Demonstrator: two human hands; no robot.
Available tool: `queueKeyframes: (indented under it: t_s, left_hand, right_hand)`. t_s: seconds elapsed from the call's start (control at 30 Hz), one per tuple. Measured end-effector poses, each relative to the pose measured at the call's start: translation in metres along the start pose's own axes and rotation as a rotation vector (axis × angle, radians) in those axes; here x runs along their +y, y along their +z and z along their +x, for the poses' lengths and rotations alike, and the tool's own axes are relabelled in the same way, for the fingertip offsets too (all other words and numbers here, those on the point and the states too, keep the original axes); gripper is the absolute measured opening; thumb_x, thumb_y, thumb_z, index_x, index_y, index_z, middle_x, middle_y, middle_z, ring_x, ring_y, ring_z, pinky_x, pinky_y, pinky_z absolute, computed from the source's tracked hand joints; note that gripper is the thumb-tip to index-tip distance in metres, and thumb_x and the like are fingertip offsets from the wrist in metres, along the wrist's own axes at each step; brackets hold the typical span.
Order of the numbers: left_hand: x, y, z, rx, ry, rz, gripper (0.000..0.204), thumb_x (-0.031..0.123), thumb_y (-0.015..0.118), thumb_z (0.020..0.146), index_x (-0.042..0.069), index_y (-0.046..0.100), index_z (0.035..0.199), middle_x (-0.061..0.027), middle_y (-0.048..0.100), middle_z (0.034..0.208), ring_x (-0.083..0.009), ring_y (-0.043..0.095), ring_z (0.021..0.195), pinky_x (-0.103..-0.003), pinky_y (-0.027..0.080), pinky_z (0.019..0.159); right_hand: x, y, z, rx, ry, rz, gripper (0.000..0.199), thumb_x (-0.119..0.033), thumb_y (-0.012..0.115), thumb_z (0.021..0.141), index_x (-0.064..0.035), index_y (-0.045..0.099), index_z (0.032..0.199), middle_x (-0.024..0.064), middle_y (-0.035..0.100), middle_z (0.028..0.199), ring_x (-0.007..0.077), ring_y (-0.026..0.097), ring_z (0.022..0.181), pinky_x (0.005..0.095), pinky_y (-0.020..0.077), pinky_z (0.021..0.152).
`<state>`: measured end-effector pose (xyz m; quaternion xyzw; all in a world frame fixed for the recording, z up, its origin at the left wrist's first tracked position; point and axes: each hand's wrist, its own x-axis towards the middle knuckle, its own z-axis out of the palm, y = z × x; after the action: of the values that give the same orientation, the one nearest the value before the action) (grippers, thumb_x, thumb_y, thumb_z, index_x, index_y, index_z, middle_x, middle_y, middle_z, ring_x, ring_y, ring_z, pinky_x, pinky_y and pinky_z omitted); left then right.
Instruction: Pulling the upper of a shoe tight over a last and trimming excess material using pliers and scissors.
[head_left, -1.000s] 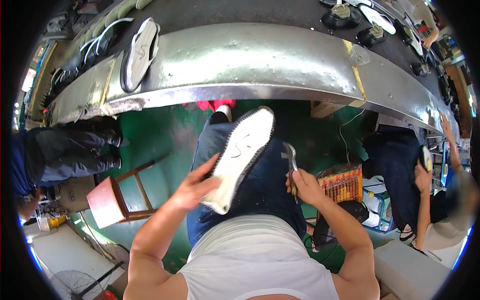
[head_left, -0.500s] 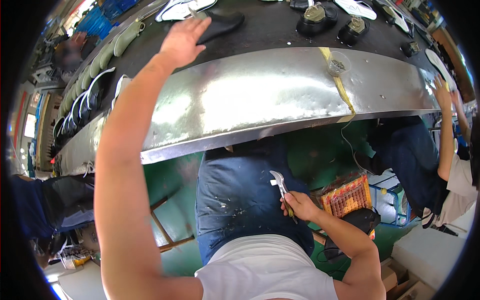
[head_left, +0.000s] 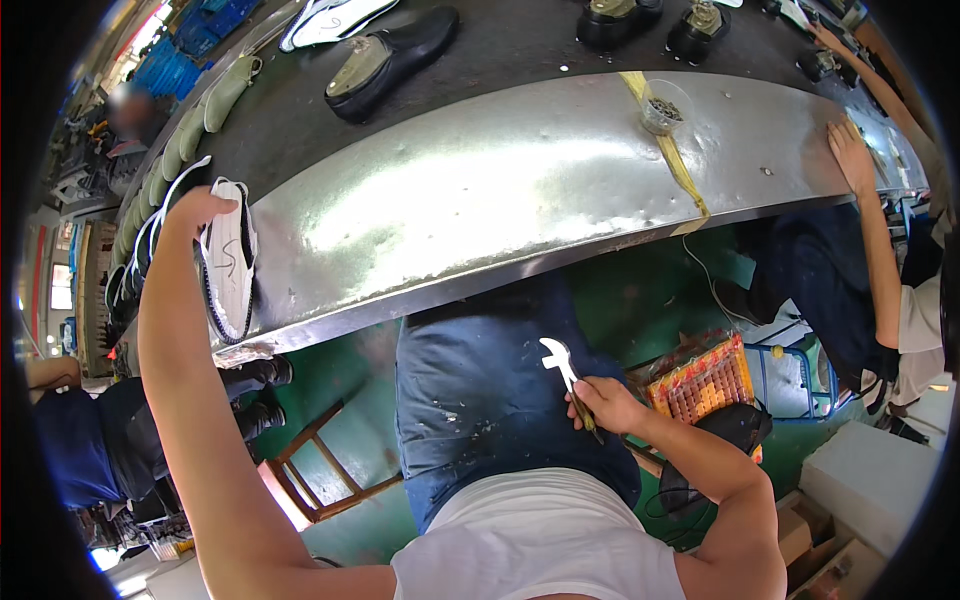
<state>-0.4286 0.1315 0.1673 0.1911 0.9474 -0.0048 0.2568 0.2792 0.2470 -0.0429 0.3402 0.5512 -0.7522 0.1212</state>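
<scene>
A white shoe sole (head_left: 228, 262) is gripped by the left hand (head_left: 195, 208), fingers curled over its top end, at the worktop (head_left: 480, 190) edge near nine o'clock. Pliers (head_left: 565, 372) are clasped in the right hand (head_left: 605, 405). Picking up appears in hand; a firm lift is needed.

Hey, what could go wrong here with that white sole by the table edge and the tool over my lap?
1. The white shoe sole under the left hand overhangs the edge of the metal bench; it could slide off onto the floor.
2. The right hand holds metal pliers just above the thigh, while the view looks at the bench; a careless move might jab the leg.
</scene>
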Motion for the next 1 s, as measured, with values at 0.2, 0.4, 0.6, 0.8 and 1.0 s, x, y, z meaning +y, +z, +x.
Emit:
queueKeyframes:
  t_s: [0.2, 0.4, 0.6, 0.8, 1.0]
  left_hand:
    - [-0.059, 0.037, -0.045, 0.158, 0.193, -0.862, 0.050, 0.036, 0.062, 0.096, 0.006, 0.054, 0.136, -0.0081, 0.069, 0.110, -0.0187, 0.068, 0.093, -0.036, 0.056, 0.081]
    - [-0.044, 0.152, -0.194, -0.141, 0.455, -1.682, 0.059, 0.046, 0.055, 0.098, 0.004, 0.052, 0.138, -0.0128, 0.065, 0.122, -0.0242, 0.065, 0.105, -0.042, 0.053, 0.093]
    - [0.034, 0.337, -0.310, 0.151, 0.639, -1.390, 0.068, 0.007, 0.063, 0.091, 0.006, 0.034, 0.152, -0.0138, 0.040, 0.150, -0.0211, 0.041, 0.134, -0.035, 0.034, 0.112]
    - [0.042, 0.369, -0.312, -0.257, 0.729, -1.397, 0.059, 0.013, 0.062, 0.097, 0.011, 0.035, 0.150, -0.0066, 0.046, 0.135, -0.0165, 0.046, 0.122, -0.030, 0.036, 0.107]
    - [0.045, 0.376, -0.311, -0.094, 0.763, -1.246, 0.050, 0.023, 0.056, 0.101, 0.011, 0.039, 0.147, -0.0117, 0.038, 0.148, -0.0221, 0.040, 0.134, -0.034, 0.031, 0.112]
  right_hand:
    - [-0.002, 0.007, 0.003, 0.004, -0.007, -0.036, 0.045, -0.035, 0.037, 0.107, 0.0035, 0.060, 0.104, 0.0097, 0.068, 0.084, 0.0158, 0.068, 0.069, 0.0311, 0.0543, 0.065]
    - [0.009, 0.011, 0.003, 0.063, 0.000, -0.077, 0.044, -0.035, 0.039, 0.106, 0.0034, 0.060, 0.104, 0.0094, 0.068, 0.082, 0.0160, 0.068, 0.068, 0.0310, 0.0543, 0.065]
    - [-0.007, 0.024, -0.006, 0.049, -0.100, -0.321, 0.025, -0.022, 0.061, 0.096, -0.0026, 0.061, 0.112, 0.0042, 0.065, 0.077, 0.0129, 0.064, 0.070, 0.0293, 0.0509, 0.065]
    - [-0.075, 0.068, -0.048, -0.036, -0.332, -0.562, 0.029, -0.019, 0.061, 0.096, -0.0016, 0.057, 0.119, 0.0079, 0.065, 0.081, 0.0214, 0.064, 0.071, 0.0331, 0.0510, 0.068]
    - [-0.099, 0.093, -0.042, -0.094, -0.363, -0.622, 0.028, -0.017, 0.059, 0.097, 0.0009, 0.058, 0.119, 0.0065, 0.067, 0.090, 0.0121, 0.063, 0.076, 0.0286, 0.0515, 0.074]
